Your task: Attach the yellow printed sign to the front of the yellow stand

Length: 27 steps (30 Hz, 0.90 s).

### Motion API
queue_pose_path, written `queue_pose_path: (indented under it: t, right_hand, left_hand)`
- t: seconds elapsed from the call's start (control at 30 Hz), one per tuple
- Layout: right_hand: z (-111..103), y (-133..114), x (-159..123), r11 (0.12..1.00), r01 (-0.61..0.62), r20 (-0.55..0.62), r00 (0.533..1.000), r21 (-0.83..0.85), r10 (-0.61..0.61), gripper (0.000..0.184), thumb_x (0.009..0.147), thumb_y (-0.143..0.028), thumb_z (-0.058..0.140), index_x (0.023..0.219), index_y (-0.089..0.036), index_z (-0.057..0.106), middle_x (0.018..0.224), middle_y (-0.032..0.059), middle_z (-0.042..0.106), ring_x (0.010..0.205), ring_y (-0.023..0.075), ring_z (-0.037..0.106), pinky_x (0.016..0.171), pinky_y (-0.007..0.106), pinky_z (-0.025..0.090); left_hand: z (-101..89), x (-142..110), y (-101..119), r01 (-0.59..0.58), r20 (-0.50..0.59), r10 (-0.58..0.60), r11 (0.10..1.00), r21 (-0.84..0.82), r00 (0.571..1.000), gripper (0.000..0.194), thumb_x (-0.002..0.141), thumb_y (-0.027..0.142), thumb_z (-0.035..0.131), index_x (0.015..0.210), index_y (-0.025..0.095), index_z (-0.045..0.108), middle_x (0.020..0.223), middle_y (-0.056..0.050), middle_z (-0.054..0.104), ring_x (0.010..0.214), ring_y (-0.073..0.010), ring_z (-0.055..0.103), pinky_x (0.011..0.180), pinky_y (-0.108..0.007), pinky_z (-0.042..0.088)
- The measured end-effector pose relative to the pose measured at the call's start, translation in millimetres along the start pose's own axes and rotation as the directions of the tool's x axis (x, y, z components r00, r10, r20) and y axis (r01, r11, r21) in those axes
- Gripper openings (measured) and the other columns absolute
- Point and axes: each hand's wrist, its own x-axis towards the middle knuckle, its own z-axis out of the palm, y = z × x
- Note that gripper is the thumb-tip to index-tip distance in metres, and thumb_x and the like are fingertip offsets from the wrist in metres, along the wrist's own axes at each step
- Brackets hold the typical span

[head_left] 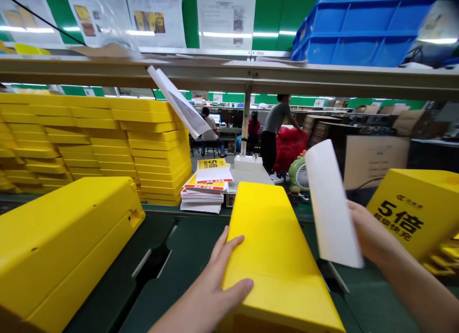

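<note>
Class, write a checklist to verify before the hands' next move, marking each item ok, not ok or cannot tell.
1. Left hand on the yellow box: ok, fingers spread over its left side.
2. Right hand gripping the white sheet: ok, by its right edge.
3. Box's upper face free of print: ok, plain yellow.
4. Sheet laid down: not ok, held up at a tilt.
5. Print on the sheet's far side: cannot tell, turned away.
</note>
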Motion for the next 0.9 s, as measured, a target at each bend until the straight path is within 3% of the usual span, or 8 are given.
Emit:
queue_pose_path:
  t: [0.07,0.17,0.27,0.33,0.43,0.73,0.9]
  right_hand:
    - [10,5,4,0.994,-0.009,0.065,0.998,0.107,0.002,0.024,0.071,-0.045,0.064,0.075,-0.022,0.059,0.082,0.0035,0.067,0.073,0.0162,0.058,0.064,0.026,0.048]
    - [26,12,10,0.979,-0.056,0.112,0.993,0.194,0.035,0.023,0.073,-0.041,0.064,0.081,-0.02,0.06,0.096,0.0049,0.067,0.087,0.018,0.059,0.077,0.027,0.047]
    - [38,17,13,0.977,-0.083,0.15,0.987,0.195,0.054,0.025,0.073,-0.042,0.065,0.083,-0.019,0.06,0.099,0.0067,0.066,0.094,0.0211,0.058,0.082,0.031,0.046]
    - [42,19,15,0.978,-0.109,0.171,0.982,0.18,0.078,0.025,0.073,-0.042,0.064,0.081,-0.019,0.06,0.096,0.0067,0.067,0.093,0.0212,0.058,0.083,0.031,0.046]
    - [40,22,16,0.983,-0.124,0.164,0.981,0.135,0.101,0.027,0.072,-0.044,0.064,0.081,-0.019,0.059,0.094,0.0067,0.068,0.092,0.0223,0.059,0.084,0.033,0.046]
    - [38,26,17,0.985,-0.171,0.16,0.972,-0.015,0.171,0.03,0.072,-0.048,0.064,0.079,-0.021,0.058,0.089,0.0054,0.068,0.09,0.0226,0.061,0.077,0.031,0.048]
    - [41,31,22,0.981,-0.19,0.159,0.969,-0.022,0.191,0.03,0.072,-0.048,0.064,0.08,-0.02,0.057,0.089,0.0064,0.068,0.088,0.0232,0.061,0.075,0.031,0.049]
  left_hand:
    - [-9.2,8,2,-0.069,-0.08,0.065,0.996,-0.054,0.995,0.063,0.076,0.06,0.051,0.131,0.034,0.037,0.151,0.002,0.011,0.139,-0.0242,0.007,0.114,-0.046,0.009]
    - [-29.7,28,12,-0.284,-0.188,0.248,0.937,-0.202,0.95,0.048,0.086,0.059,0.033,0.126,0.034,0.042,0.135,-0.002,0.045,0.13,-0.0208,0.032,0.112,-0.042,0.018]
    - [-40.4,53,27,-0.369,-0.19,0.324,0.881,-0.296,0.927,0.049,0.082,0.056,0.046,0.124,0.03,0.043,0.11,-0.004,0.061,0.112,-0.0221,0.051,0.102,-0.04,0.035]
    - [-39.4,67,32,-0.363,-0.23,0.304,0.884,-0.293,0.925,0.05,0.075,0.047,0.063,0.118,0.027,0.047,0.093,-0.002,0.063,0.096,-0.0214,0.058,0.089,-0.036,0.044]
    - [-33.3,79,31,-0.345,-0.297,0.267,0.903,-0.256,0.917,0.042,0.071,0.039,0.069,0.107,0.023,0.053,0.075,0.001,0.061,0.08,-0.0186,0.06,0.076,-0.032,0.047]
    - [-35.0,83,14,-0.224,-0.284,0.158,0.95,-0.217,0.946,0.038,0.064,0.036,0.074,0.096,0.02,0.06,0.07,0.001,0.064,0.082,-0.0203,0.062,0.084,-0.036,0.045]
    - [-36.4,89,8,-0.177,-0.239,0.116,0.952,-0.248,0.964,0.036,0.065,0.037,0.073,0.094,0.021,0.06,0.062,0.003,0.059,0.074,-0.0192,0.061,0.071,-0.032,0.048]
